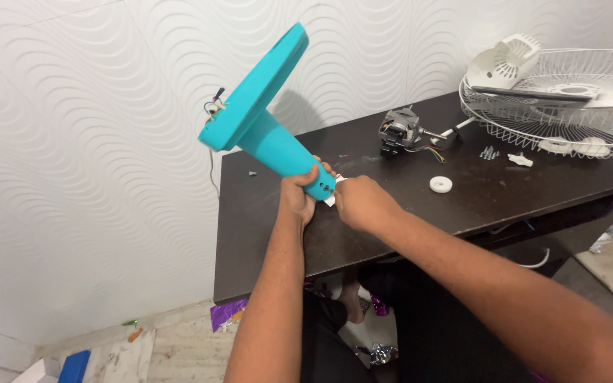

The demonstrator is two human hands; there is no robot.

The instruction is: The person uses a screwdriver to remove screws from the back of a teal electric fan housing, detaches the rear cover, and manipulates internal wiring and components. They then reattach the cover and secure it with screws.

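Left hand (298,197) is wrapped around the neck of the teal fan base (264,120), held tilted above the dark tabletop (391,206). Right hand (360,202) pinches a small white piece (330,200) at the neck's end (detail unclear). 1 motor (400,132) and 1 wire grille (562,106) lie well apart.

Left hand (298,195) grips narrow end of teal fan stand (267,117), tilted above dark table (271,234). Right hand (362,202) pinches small white piece at stand's tip. Motor (400,131), white ring (440,184), wire fan guard (562,99) lie on table.
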